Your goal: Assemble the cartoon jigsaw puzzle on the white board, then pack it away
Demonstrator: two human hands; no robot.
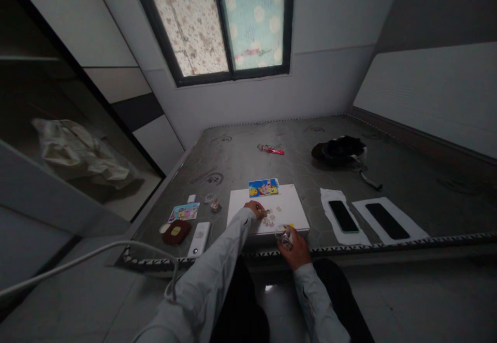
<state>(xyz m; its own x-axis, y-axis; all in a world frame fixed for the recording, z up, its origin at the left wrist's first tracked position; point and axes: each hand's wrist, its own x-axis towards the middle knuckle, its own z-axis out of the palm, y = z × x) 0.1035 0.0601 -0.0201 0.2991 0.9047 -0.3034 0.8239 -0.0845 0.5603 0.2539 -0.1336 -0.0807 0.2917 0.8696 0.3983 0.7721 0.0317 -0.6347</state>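
Observation:
On a white box [236, 203] lies a loose cluster of small pale pieces [268, 222], too small to make out in detail. My left hand [255, 209] reaches over the box with its fingers pinched together at the cluster's edge; what is between them is too small to name. My right hand [298, 249] is wrapped round a small clear jar [284, 236], tilted at the box's front right corner. Something yellow [291, 226] shows just behind the jar. A blue and yellow cartoon picture card [264, 188] rests along the far side of the box.
Left of the box are a small clear container [215, 206], another cartoon card [184, 212], a brown case [176, 232] and a white power bank [199, 239]. Two phones [344, 216] on white sheets lie right. A dark cap [338, 151] and red item [272, 149] lie farther back.

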